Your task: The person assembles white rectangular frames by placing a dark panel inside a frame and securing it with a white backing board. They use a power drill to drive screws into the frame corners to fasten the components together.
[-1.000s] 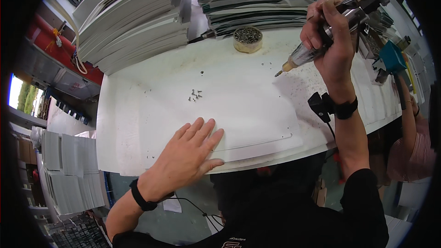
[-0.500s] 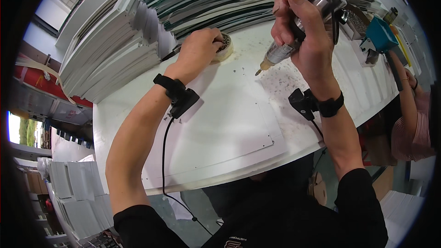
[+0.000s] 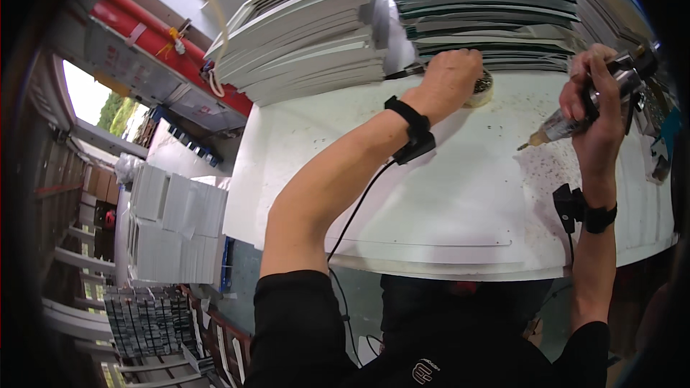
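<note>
My left fingers hide much of the tub — whether they pinch anything, I can't see — and my right fingers partly cover the driver.

Shiny metal is seen on the driver; its nose is formed of cloudy, translucent-looking plastic; the tabletop is smoothly finished, though speckled at right; the screws are made of metal; the sleeve is made of matt cloth.

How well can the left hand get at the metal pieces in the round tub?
Yes, probably well: the left hand is at the tub, and the visible metal pieces lie uncovered; its grip is hidden.
</note>
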Demonstrator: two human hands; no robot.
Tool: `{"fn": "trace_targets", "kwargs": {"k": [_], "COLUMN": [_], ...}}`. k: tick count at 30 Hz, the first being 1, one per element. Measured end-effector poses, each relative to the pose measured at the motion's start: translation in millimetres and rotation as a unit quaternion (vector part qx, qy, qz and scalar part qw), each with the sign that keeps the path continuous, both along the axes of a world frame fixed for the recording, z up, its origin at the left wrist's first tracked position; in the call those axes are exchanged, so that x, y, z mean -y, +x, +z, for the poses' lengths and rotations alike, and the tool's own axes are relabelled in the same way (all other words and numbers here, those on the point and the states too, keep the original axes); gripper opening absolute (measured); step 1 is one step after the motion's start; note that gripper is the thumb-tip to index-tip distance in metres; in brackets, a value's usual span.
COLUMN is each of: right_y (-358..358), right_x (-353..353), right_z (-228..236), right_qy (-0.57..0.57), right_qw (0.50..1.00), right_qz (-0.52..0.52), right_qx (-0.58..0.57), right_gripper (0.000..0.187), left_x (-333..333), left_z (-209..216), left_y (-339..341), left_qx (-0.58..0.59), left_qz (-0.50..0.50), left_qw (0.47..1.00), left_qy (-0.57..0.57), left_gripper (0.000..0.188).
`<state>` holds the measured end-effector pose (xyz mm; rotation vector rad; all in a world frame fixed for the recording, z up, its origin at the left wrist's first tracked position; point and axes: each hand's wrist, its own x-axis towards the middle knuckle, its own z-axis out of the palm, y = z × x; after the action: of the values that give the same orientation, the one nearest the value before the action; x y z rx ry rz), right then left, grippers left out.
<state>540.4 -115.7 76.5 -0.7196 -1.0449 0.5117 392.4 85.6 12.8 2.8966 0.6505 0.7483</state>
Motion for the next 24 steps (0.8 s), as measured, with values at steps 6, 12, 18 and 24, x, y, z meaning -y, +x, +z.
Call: {"fn": "trace_targets", "kwargs": {"k": [6,12,18,24], "right_y": [-3,-20,-39,-48], "right_x": [5,25,30,29], "right_z": [7,22,28,21], "right_qy": [0.014,0.034,0.026,0.030], "right_qw": [1.000,0.991,0.967,0.972], "right_qz": [0.016,0.124,0.209,0.195], "right_qx": [-0.006,-0.036,-0.141,-0.127], "right_gripper": [0.027,0.024,0.028,0.028], "left_x": [46,152,201,217], "left_z": [25,25,-11,-25], "left_y": [-29,-98,-129,-126], "left_qx": [0.041,0.099,0.262,0.323], "left_qz": [-0.038,0.021,0.024,0.021], "left_qw": [0.997,0.903,0.696,0.618], "left_qy": [-0.047,-0.417,-0.667,-0.717], "left_gripper": [0.016,0.010,0.022,0.025]}}
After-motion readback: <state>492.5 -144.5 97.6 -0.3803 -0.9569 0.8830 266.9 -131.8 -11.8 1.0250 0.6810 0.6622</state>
